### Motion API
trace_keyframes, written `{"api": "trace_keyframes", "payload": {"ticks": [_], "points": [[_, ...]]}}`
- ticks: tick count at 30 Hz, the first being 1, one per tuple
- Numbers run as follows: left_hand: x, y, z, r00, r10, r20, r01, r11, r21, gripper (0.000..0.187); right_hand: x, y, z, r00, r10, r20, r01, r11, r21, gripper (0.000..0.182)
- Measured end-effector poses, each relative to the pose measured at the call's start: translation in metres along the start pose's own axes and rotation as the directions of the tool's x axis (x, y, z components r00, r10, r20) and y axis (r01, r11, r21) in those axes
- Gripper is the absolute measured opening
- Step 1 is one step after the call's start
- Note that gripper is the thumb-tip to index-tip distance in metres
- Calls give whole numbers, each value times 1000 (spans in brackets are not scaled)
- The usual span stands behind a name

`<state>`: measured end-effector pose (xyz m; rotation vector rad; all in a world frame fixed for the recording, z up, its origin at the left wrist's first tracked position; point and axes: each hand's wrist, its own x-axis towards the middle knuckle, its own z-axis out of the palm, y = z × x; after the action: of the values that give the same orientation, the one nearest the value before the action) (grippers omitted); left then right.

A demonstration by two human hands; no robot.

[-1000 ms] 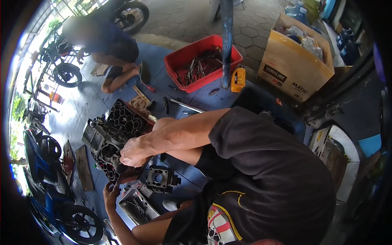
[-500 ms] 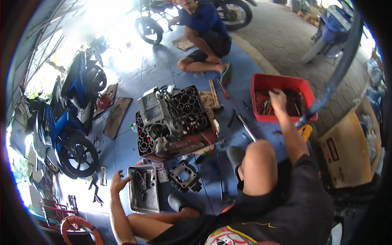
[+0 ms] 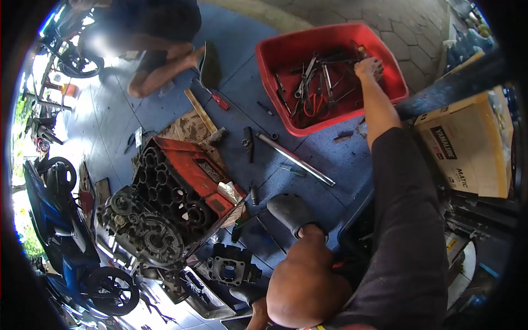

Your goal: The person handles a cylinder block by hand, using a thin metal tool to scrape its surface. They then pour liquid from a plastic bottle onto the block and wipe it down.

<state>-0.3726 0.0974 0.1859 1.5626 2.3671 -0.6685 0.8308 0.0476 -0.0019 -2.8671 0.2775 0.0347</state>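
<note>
My right hand (image 3: 369, 69) is inside the right end of a red plastic tub (image 3: 330, 124), its fingers curled downward. What they hold, if anything, is hidden. A tan-handled tool (image 3: 361, 50) lies right beside the fingers. Several wrenches (image 3: 328, 80) and red-handled pliers (image 3: 313, 104) are heaped toward the tub's middle. My left hand is out of sight. At the left, a greasy engine (image 3: 143, 231) rests against a red crate (image 3: 190, 165) with round cells. An engine cylinder (image 3: 231, 268) and a metal tray (image 3: 206, 308) are on the floor near my foot.
A hammer (image 3: 217, 135), a red-handled screwdriver (image 3: 219, 101) and a chrome tube (image 3: 297, 159) lie on the blue tiles. Another person (image 3: 159, 66) sits at the upper left. A cardboard box (image 3: 467, 148) and a dark pole (image 3: 456, 85) flank my right arm. Motorcycles (image 3: 71, 247) stand left.
My view has swung right and closer to the red tub. My right hand has shifted to the tub's right end. My left hand, formerly by the metal tray, has left the view.
</note>
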Motion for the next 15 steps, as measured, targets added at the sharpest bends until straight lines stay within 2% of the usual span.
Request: {"api": "trace_keyframes", "payload": {"ticks": [1,2,5,7,8,9,10,11,12,13,14,15], "points": [[3,5,-1,1000,3,-1,-3,1000,-3,68,15,7,14,1000,5,15,-4,1000,-30,75],[2,7,1,1000,8,5,-8,1000,-10,67,30,15,37,996,37,-77,-45,994,-102,83],[-17,-8,11,999,22,33,-22,1000,4,65,53,29,51,961,217,173,-203,975,-95,109],[-22,-17,16,997,74,34,-73,997,-19,64,36,26,47,965,247,89,-228,956,-185,128],[-28,-39,23,995,98,26,-97,995,-13,63,47,30,56,964,225,140,-192,958,-214,133],[-28,-49,30,985,170,23,-170,985,-22,62,75,45,85,966,134,222,-79,968,-239,133],[-27,-66,39,970,243,12,-242,970,-25,62,64,42,72,968,138,211,-74,956,-285,131],[-28,-85,48,947,321,-8,-321,946,-33,61,69,45,67,952,37,304,71,939,-337,132],[-31,-104,66,895,444,-52,-446,894,-44,61,89,55,84,961,-64,268,177,889,-423,110],[-67,-51,46,965,252,-68,-255,966,-33,56,102,63,97,959,-164,229,263,816,-515,90],[-115,31,14,996,50,-80,-52,998,-30,53,110,76,117,957,-207,202,286,778,-559,90],[-115,10,34,949,213,-233,-242,965,-102,51,87,76,119,959,-230,168,285,781,-556,90]]}}
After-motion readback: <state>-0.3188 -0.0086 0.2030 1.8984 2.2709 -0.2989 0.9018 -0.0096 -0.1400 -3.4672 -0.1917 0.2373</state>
